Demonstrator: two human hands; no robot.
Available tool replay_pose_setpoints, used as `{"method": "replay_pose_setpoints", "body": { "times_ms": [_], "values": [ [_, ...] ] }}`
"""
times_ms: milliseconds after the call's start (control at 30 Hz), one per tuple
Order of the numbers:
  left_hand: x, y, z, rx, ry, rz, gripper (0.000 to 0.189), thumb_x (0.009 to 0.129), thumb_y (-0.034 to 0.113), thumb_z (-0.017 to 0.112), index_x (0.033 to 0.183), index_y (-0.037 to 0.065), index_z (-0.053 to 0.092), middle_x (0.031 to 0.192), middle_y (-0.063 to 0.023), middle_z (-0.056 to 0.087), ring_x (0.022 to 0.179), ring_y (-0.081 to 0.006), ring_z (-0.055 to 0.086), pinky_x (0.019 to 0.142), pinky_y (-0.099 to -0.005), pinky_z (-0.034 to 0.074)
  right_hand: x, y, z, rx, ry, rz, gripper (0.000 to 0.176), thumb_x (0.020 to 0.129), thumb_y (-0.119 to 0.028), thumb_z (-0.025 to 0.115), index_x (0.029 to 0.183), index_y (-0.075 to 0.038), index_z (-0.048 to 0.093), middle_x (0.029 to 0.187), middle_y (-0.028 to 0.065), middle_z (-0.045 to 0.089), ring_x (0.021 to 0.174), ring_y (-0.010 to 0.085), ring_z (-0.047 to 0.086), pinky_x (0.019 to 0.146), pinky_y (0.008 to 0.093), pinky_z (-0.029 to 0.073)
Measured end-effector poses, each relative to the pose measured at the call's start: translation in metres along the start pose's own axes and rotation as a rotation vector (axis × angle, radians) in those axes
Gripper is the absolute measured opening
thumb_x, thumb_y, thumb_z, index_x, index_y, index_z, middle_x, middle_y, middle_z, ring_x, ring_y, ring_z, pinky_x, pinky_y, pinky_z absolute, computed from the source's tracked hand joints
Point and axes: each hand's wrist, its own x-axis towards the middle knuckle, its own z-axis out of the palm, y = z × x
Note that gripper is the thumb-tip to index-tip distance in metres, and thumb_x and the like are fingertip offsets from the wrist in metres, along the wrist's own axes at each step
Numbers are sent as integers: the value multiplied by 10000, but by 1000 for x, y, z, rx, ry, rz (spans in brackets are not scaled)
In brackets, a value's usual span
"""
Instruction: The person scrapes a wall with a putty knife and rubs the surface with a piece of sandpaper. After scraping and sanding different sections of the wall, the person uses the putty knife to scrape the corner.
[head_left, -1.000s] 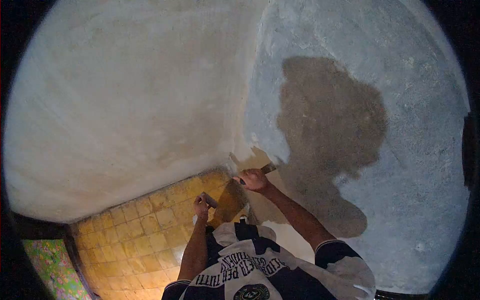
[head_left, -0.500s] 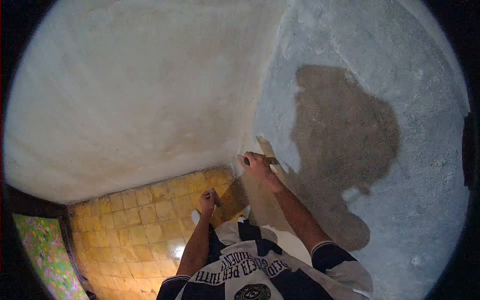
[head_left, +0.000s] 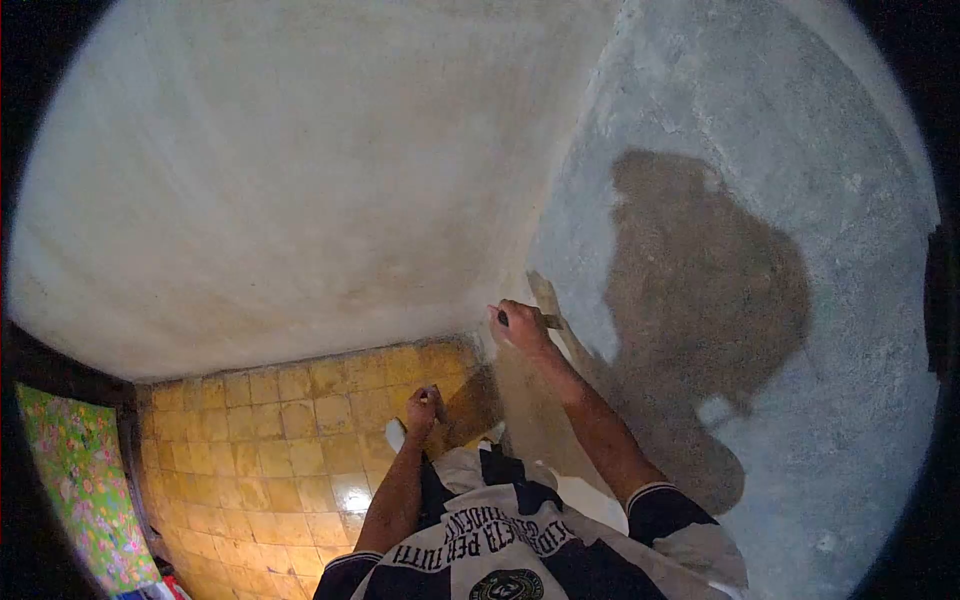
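We can read "PER TUTTI" in the lettering (head_left: 428, 543) on the shirt (head_left: 530, 540); its crest (head_left: 507, 586) is illegible.

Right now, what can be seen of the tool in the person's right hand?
The tool is mostly hidden in the right hand, which is closed around it. A dark end shows at the fist's picture-left side; a flat, brownish part juts out on the other, lying roughly level in the picture. Its material is too dim to tell. It is held by the blue-grey wall, near the corner; whether it touches the surface is unclear.
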Motion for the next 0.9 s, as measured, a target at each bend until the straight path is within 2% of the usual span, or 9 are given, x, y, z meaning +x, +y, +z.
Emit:
{"method": "replay_pose_setpoints", "body": {
  "times_ms": [133,233,333,433,567,633,767,867,900],
  "values": [
    [22,-63,26,-120,-40,62,304,937,272,587,1032,-12,641,866,-171,682,849,-310,662,720,-416,516,-5,2,13,3,-101,35,249,886,-277,638,808,-46,589,684,153,620,638,359,637,585,451,511],
    [-14,49,-1,-16,-88,41,271,926,250,598,1006,-6,638,862,-168,681,821,-308,664,705,-395,512,3,4,-3,71,-82,24,244,884,-281,637,825,-47,602,718,152,635,672,360,647,611,459,514],
    [-6,15,5,62,73,262,239,923,228,599,993,3,634,829,-144,677,765,-256,656,677,-356,505,-10,5,2,39,-250,56,230,893,-304,623,884,-74,627,790,145,667,741,336,668,661,452,531],
    [-8,33,-3,21,-47,20,213,926,209,600,991,8,630,810,-107,671,725,-205,627,662,-330,497,-24,-4,8,143,-365,247,260,899,-310,614,966,-60,625,874,175,672,817,353,664,715,451,525],
    [3,1,0,-45,-18,82,201,936,191,590,994,2,626,794,-66,652,707,-179,597,669,-330,496,-78,-43,-12,326,-440,471,324,925,-293,583,1097,-20,550,954,203,625,898,388,627,802,428,494],
    [-7,11,-4,-139,-14,88,199,941,187,582,991,-2,623,789,-70,644,690,-186,594,668,-340,497,-136,-40,-2,545,-300,493,319,879,-238,630,1062,-23,480,885,176,560,802,315,574,756,411,467],
    [7,-49,7,-262,56,49,205,946,198,582,986,0,614,827,-82,632,736,-166,585,669,-337,495,-230,-50,-6,368,-59,644,316,867,-229,675,1029,-21,502,832,147,522,755,299,537,750,398,462],
    [16,-74,6,-410,77,-70,216,946,220,591,962,5,601,852,-79,625,780,-163,583,671,-333,492,-259,-63,-47,323,-277,726,272,844,-206,713,931,-19,536,821,145,535,738,292,544,720,401,464],
    [22,-82,2,-391,73,-146,224,945,231,594,947,7,592,849,-72,618,783,-165,581,661,-332,490,-267,-70,-51,320,-214,765,271,838,-205,722,903,-19,537,814,142,539,725,286,545,704,396,462]
  ]
}}
